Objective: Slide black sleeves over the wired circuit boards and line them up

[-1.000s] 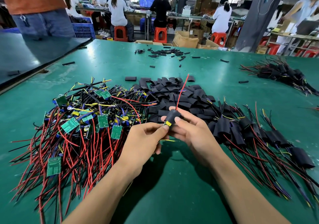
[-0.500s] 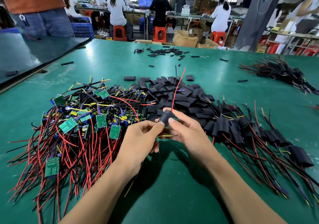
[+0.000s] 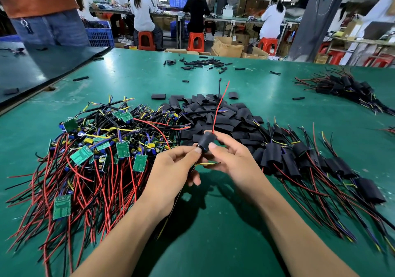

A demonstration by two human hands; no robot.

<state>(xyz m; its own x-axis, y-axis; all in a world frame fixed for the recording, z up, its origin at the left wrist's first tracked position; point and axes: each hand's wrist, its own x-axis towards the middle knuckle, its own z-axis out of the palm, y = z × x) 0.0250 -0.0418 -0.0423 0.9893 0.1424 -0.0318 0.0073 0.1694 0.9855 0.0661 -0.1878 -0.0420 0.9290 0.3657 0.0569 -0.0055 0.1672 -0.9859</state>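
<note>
Above the green table (image 3: pixel 213 223), my right hand (image 3: pixel 233 161) grips a black sleeve (image 3: pixel 206 141) with a wired board inside; red and black wires rise from its far end. My left hand (image 3: pixel 173 170) pinches the sleeve's near end, where yellow wires stick out. To the left lies a heap of bare green circuit boards with red and black wires (image 3: pixel 89 159). Loose black sleeves (image 3: pixel 213 114) are piled behind my hands. Sleeved boards (image 3: pixel 310 161) lie in a row to the right.
A second bundle of sleeved boards (image 3: pixel 346 88) lies at the far right. Small black tube pieces (image 3: pixel 203 63) are scattered at the far edge. A dark panel (image 3: pixel 42 65) sits at the left. People work at benches beyond the table.
The sleeve has slid down over the board, so the yellow part at its near end is now covered. The red and black wires tilted slightly more upright.
</note>
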